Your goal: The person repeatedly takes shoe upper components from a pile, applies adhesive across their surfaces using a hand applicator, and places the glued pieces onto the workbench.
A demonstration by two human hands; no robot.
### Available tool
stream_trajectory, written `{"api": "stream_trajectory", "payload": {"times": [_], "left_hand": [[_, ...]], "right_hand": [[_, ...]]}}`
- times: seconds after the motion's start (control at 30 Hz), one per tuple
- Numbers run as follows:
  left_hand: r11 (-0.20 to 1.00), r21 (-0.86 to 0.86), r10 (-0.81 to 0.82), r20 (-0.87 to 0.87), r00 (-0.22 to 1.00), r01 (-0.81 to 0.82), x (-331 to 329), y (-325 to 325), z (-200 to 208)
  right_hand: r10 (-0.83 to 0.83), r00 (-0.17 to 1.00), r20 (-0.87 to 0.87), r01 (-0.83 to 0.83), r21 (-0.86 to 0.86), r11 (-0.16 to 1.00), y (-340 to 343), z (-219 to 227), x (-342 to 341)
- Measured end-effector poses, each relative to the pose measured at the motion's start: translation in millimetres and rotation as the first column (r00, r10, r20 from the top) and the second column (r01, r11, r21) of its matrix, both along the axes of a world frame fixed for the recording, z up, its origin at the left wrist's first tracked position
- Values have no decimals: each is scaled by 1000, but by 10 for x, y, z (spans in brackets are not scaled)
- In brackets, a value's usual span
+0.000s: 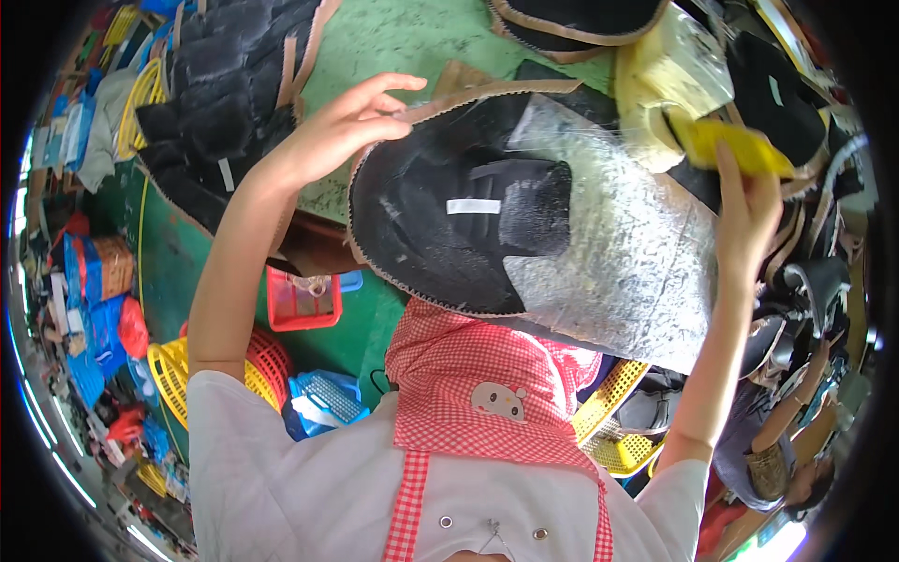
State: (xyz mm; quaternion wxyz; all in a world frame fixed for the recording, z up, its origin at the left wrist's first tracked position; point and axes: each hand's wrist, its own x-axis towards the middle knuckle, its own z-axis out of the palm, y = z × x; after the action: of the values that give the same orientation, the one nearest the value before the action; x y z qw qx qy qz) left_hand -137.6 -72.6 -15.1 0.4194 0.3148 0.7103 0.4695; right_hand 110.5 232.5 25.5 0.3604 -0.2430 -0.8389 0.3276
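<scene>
A black curved piece (421, 197) with a brown, notched edge and a small white label, which looks like a shoe upper, lies in front of me. Its right side rests on a shiny, residue-coated silvery board (618, 253). My left hand (361, 117) is at the far left edge of that piece, thumb and fingers apart, the thumb by the brown trim. In my right hand (747, 201) is a flat yellow scraper-like tool (735, 147). Its tip sits by the mouth of a yellowed plastic container (665, 94) at the far right; the inside is hidden.
Overlapping black pieces (225, 84) cover the table's left, and more lie at the back (581, 19) and right. Below stand a red basket (304, 300), a blue basket (328, 398) and a yellow basket (618, 445). Another person (768, 450) is at the right.
</scene>
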Motion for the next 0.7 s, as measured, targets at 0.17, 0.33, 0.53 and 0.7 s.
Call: {"api": "stream_trajectory", "payload": {"times": [0.17,0.33,0.53,0.7], "left_hand": [[952,-160,-268,-33,963,260,-29,474,242],[930,-27,-364,91,927,367,64,362,292],[950,-222,-241,-78,967,218,68,181,847],[915,323,17,-630,777,242,348,204,1393]], "right_hand": [[-79,993,82,99,-283,954,251,-250,-71],[-302,947,-106,101,-797,595,-145,-502,384],[-202,908,-366,-142,-724,675,-223,-943,661],[-203,928,-313,-109,-748,654,-155,-892,650]]}}
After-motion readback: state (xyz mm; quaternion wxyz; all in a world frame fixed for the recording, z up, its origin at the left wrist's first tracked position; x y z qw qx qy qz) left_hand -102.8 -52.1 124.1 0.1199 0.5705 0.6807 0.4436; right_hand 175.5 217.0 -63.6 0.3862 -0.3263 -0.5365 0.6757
